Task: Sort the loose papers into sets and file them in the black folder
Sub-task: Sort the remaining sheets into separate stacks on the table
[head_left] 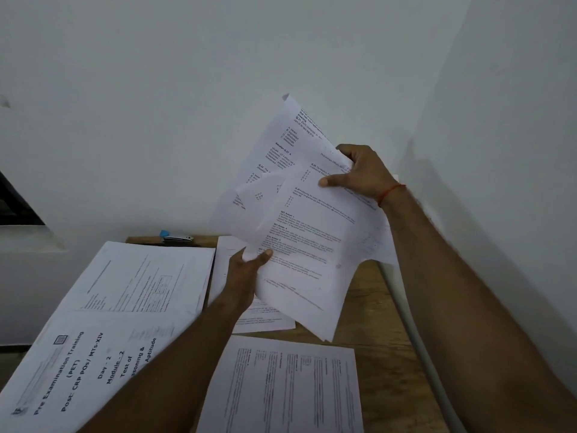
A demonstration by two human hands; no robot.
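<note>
I find bare worktop (374, 307) only in a strip right of the stapler (178, 237), hemmed by a grey pipe (415, 332) along the wall (499, 151). Held papers (306, 232) hang above it, and loose sheets (140, 285) cover the rest.

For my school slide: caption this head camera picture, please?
Left hand and right hand hold printed sheets above paper piles on a table.
</note>
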